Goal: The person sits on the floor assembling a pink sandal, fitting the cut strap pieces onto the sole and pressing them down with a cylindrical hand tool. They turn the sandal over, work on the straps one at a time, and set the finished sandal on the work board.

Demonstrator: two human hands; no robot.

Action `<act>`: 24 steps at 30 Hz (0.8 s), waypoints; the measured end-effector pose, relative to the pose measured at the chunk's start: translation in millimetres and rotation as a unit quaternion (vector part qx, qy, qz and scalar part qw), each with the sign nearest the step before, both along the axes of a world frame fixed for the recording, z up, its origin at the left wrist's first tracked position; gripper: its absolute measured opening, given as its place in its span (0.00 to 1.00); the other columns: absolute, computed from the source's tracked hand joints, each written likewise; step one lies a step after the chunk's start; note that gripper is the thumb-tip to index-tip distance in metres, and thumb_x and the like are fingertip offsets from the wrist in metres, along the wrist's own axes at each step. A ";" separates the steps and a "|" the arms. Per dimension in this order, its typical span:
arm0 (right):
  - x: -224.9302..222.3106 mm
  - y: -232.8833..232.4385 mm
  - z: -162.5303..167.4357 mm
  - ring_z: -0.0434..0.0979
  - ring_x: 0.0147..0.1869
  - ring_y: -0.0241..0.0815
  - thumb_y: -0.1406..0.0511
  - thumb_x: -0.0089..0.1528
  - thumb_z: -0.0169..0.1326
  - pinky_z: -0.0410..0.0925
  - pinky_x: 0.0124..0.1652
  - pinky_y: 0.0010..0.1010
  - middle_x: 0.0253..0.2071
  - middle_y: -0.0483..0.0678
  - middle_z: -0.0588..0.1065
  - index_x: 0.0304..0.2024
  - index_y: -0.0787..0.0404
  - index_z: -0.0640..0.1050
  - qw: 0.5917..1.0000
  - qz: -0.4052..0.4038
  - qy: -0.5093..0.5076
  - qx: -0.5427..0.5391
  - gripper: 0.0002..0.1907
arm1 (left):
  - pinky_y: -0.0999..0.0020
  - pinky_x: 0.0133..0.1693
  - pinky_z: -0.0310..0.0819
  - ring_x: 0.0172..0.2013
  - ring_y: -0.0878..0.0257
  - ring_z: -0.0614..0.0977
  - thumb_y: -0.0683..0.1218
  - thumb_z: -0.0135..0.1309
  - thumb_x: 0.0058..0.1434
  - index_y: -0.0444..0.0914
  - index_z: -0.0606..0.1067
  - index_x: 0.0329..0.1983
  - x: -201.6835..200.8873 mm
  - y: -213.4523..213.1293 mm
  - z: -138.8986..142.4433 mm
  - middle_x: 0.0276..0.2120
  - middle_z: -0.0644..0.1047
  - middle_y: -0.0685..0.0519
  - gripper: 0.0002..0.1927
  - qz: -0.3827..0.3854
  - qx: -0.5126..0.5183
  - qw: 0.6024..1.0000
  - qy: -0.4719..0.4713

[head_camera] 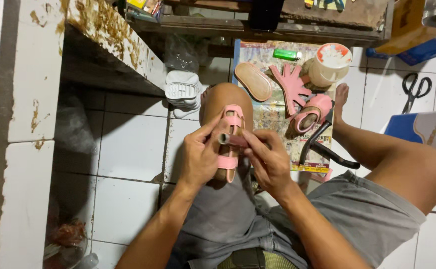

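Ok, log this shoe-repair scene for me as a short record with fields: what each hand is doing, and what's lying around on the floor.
Left hand: left hand grips the pink sandal resting on the knee
Right hand: right hand holds a small tube against the sandal, fingers pinching it
On the printed sheet: tan insole, pink cut-out upper, second pink sandal, pliers, green lighter, round tub
On the tiles: scissors, white sole

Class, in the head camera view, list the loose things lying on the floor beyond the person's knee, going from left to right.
White shoe sole → tan insole → pink strap piece → round white tub → black scissors.
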State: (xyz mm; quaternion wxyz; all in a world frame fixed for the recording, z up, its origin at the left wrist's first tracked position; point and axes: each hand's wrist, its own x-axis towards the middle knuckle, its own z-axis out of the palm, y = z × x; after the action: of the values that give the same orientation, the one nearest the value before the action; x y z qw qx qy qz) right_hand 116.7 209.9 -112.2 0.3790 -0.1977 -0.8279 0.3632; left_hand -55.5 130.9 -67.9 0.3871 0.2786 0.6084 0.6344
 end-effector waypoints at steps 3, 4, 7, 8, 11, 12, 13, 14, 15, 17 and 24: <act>1.9 2.9 -10.1 0.75 0.50 0.38 0.73 0.68 0.53 0.69 0.47 0.27 0.47 0.51 0.73 0.61 0.64 0.76 0.996 -0.007 0.002 -0.085 0.17 | 0.66 0.34 0.78 0.32 0.60 0.81 0.54 0.51 0.73 0.27 0.75 0.66 -9.5 -2.7 5.2 0.33 0.79 0.45 0.28 -0.006 -0.022 0.983 -0.182; 8.6 5.8 -11.1 0.74 0.47 0.37 0.72 0.69 0.52 0.68 0.46 0.26 0.46 0.50 0.73 0.61 0.65 0.76 0.991 -0.038 -0.006 -0.128 0.17 | 0.67 0.40 0.78 0.38 0.63 0.80 0.53 0.54 0.70 0.31 0.69 0.68 -14.3 -3.1 8.8 0.39 0.79 0.48 0.29 -0.028 0.009 0.982 -0.186; 35.2 12.1 -7.3 0.71 0.42 0.33 0.69 0.71 0.48 0.67 0.41 0.25 0.44 0.46 0.73 0.61 0.65 0.76 0.961 -0.098 -0.008 -0.258 0.17 | 0.70 0.51 0.77 0.49 0.67 0.78 0.48 0.63 0.61 0.37 0.60 0.72 -24.7 -10.6 24.9 0.53 0.76 0.51 0.38 -0.113 0.057 0.982 -0.144; 40.4 14.9 -4.7 0.71 0.41 0.32 0.69 0.72 0.48 0.67 0.40 0.24 0.43 0.45 0.73 0.61 0.65 0.75 0.950 -0.105 0.014 -0.293 0.16 | 0.69 0.52 0.76 0.50 0.66 0.77 0.45 0.67 0.58 0.35 0.62 0.70 -29.5 -11.8 30.7 0.53 0.74 0.50 0.40 -0.156 0.053 0.982 -0.087; 43.1 16.5 9.1 0.70 0.39 0.32 0.68 0.73 0.48 0.65 0.39 0.25 0.41 0.45 0.73 0.61 0.65 0.77 0.939 -0.093 -0.017 -0.331 0.15 | 0.70 0.49 0.78 0.46 0.66 0.78 0.44 0.70 0.51 0.36 0.61 0.68 -32.9 -7.1 42.7 0.49 0.73 0.50 0.44 -0.235 -0.002 0.970 -0.057; 39.5 18.7 15.2 0.69 0.39 0.33 0.69 0.73 0.48 0.64 0.39 0.25 0.40 0.46 0.73 0.61 0.65 0.78 0.941 -0.087 -0.035 -0.325 0.15 | 0.71 0.47 0.79 0.45 0.67 0.79 0.44 0.70 0.49 0.38 0.59 0.67 -33.8 -1.8 44.6 0.47 0.74 0.51 0.45 -0.259 -0.022 0.964 -0.063; 34.8 19.3 21.8 0.70 0.40 0.33 0.69 0.71 0.50 0.65 0.40 0.25 0.42 0.46 0.73 0.62 0.65 0.76 0.949 -0.068 -0.020 -0.306 0.17 | 0.71 0.43 0.79 0.42 0.67 0.79 0.44 0.70 0.48 0.39 0.60 0.67 -33.8 3.6 45.7 0.46 0.74 0.51 0.45 -0.269 -0.044 0.962 -0.026; 30.6 16.5 28.8 0.72 0.41 0.34 0.70 0.70 0.51 0.67 0.42 0.25 0.44 0.46 0.73 0.63 0.65 0.74 0.956 -0.048 -0.007 -0.289 0.19 | 0.70 0.40 0.79 0.40 0.67 0.78 0.44 0.70 0.47 0.39 0.61 0.66 -32.7 8.4 46.0 0.45 0.75 0.51 0.45 -0.278 -0.068 0.958 0.009; 26.1 14.9 35.4 0.73 0.42 0.34 0.71 0.68 0.52 0.69 0.43 0.25 0.46 0.47 0.73 0.64 0.65 0.72 0.961 -0.029 0.003 -0.274 0.21 | 0.70 0.37 0.78 0.37 0.67 0.78 0.44 0.70 0.46 0.40 0.62 0.66 -31.6 12.7 46.0 0.44 0.75 0.51 0.45 -0.287 -0.093 0.953 0.041; 19.4 13.8 46.5 0.76 0.46 0.38 0.73 0.68 0.54 0.71 0.46 0.27 0.47 0.50 0.74 0.63 0.64 0.74 0.994 0.010 0.009 -0.112 0.20 | 0.70 0.35 0.78 0.35 0.66 0.79 0.43 0.67 0.48 0.39 0.62 0.63 -31.4 18.4 45.7 0.38 0.77 0.51 0.39 -0.317 -0.114 0.938 0.080; 19.7 26.7 49.1 0.77 0.46 0.47 0.77 0.64 0.56 0.71 0.44 0.32 0.45 0.54 0.75 0.61 0.63 0.76 0.998 0.007 -0.053 -0.027 0.22 | 0.58 0.19 0.71 0.19 0.54 0.77 0.38 0.61 0.50 0.40 0.61 0.64 -30.2 18.7 45.2 0.28 0.76 0.48 0.38 -0.339 -0.223 0.914 0.012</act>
State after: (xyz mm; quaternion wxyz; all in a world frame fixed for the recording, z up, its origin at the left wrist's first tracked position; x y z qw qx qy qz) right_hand 136.4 236.6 -63.2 0.3266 -0.2208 -0.8380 0.3774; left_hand -85.7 149.6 -22.8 0.6232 0.3820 0.6082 0.3096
